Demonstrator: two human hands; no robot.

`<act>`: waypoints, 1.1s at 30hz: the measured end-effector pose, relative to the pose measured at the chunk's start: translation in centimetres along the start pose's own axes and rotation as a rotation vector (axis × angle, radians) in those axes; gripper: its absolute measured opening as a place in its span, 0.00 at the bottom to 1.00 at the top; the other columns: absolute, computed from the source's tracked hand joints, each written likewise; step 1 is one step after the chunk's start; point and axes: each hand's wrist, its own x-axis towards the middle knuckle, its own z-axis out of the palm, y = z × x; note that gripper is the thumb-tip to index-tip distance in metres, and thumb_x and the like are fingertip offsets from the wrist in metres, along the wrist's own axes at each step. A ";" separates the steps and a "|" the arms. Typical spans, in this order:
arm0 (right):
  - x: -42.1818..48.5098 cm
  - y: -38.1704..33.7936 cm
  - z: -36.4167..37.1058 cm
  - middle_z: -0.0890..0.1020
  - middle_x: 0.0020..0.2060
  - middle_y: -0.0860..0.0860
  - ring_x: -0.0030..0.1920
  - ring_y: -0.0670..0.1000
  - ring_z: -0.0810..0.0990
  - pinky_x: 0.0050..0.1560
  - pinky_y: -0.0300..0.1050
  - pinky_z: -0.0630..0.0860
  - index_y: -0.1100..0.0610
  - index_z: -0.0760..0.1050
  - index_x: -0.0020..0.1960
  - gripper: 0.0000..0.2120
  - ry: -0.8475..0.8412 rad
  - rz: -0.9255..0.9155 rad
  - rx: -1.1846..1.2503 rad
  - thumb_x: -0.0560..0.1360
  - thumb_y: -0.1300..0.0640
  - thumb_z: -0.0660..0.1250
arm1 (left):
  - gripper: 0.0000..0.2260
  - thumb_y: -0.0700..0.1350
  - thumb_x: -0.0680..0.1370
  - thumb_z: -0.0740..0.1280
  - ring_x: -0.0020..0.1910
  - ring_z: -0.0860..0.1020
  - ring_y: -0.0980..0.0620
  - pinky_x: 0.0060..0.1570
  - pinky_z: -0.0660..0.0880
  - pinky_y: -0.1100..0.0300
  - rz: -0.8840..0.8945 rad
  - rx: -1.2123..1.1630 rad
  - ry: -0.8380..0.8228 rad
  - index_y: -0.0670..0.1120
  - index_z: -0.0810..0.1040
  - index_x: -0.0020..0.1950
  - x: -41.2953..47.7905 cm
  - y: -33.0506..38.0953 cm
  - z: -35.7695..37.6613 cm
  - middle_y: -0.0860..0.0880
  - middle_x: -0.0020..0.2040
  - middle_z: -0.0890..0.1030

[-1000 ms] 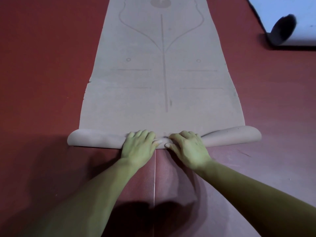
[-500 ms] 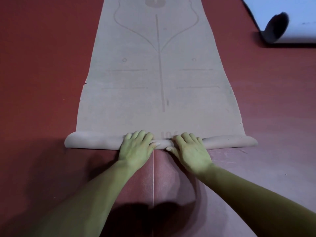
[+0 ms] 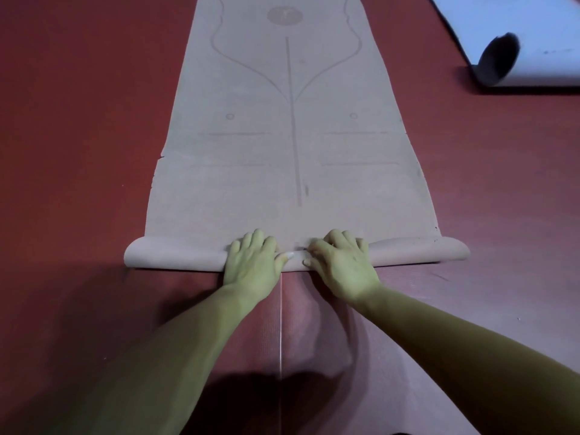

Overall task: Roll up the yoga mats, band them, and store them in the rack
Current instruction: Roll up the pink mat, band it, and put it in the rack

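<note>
1. We are judging this to be the rolling step, barely begun. The tan yoga mat (image 3: 292, 152) is lying flat on the red floor covering (image 3: 78, 120) and stretching away beyond our fingertips. Only its rolled end (image 3: 175, 254) is sitting under our palms.
2. Left of our fingers, the rolled end is running out unsupported to its open tip.
3. Our left hand (image 3: 251, 262) is curling over the middle of the roll. Its fingers are close together and bent across the top to the far side, and its thumb is pointing along the roll.
4. Just beside it, our right hand (image 3: 342, 265) is gripping the same way, fingers hooked over the roll, with the two thumbs almost meeting.
5. Right of our fingers, the roll is looking fatter and looser toward its end.
6. Well beyond our right fingers, a pale mat (image 3: 539, 29) is lying with its near end curled up.
7. The next move, we are thinking, is calling for an even forward push. Spreading the hands wider may help, so the loose ends tighten and the edges stay square.
8. We are counting two mats, neither one fully rolled, and two hands. We are seeing no band and no rack.
</note>
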 end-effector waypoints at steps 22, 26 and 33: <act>1.8 0.9 0.7 0.77 0.49 0.50 0.53 0.54 0.73 0.57 0.53 0.70 0.50 0.83 0.59 0.21 0.048 -0.099 0.078 0.78 0.38 0.62 | 0.16 0.61 0.78 0.58 0.49 0.71 0.48 0.51 0.67 0.52 0.107 -0.071 0.169 0.55 0.80 0.55 -0.6 0.2 0.2 0.55 0.50 0.77; 1.6 0.8 0.8 0.77 0.50 0.48 0.52 0.52 0.69 0.57 0.51 0.67 0.51 0.80 0.58 0.20 0.130 -0.097 0.111 0.77 0.39 0.61 | 0.16 0.61 0.78 0.58 0.48 0.71 0.48 0.50 0.68 0.52 0.062 -0.077 0.144 0.56 0.79 0.56 -0.1 0.3 -0.1 0.55 0.50 0.77; 1.8 1.7 1.2 0.78 0.51 0.48 0.52 0.55 0.73 0.56 0.51 0.68 0.52 0.82 0.58 0.19 0.088 -0.137 0.132 0.74 0.41 0.72 | 0.17 0.61 0.78 0.57 0.48 0.71 0.48 0.49 0.67 0.52 0.063 -0.086 0.132 0.55 0.80 0.55 0.4 0.2 -0.3 0.55 0.50 0.77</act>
